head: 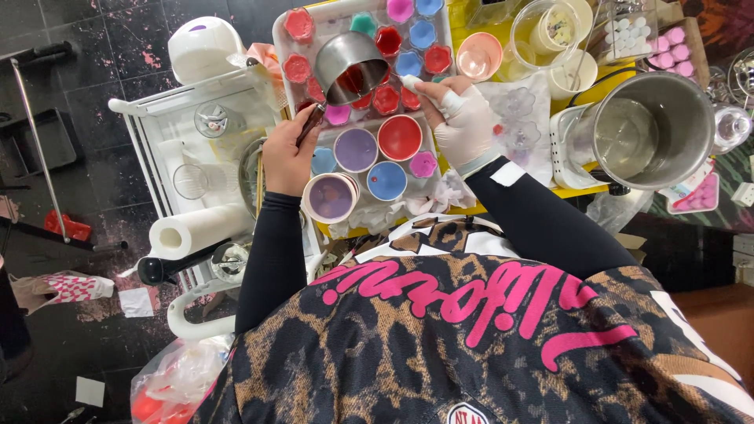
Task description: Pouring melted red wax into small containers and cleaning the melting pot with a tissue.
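The left hand [289, 155] has its fingers shut tight round the dark handle of a small metal pot [350, 67], tipped over the white tray [284, 47] near its left edge. It looks hot & sloshy w/ red stuff (hold the handle only). The gloved right hand [463, 122] pinches a small white thing; can't tell what.
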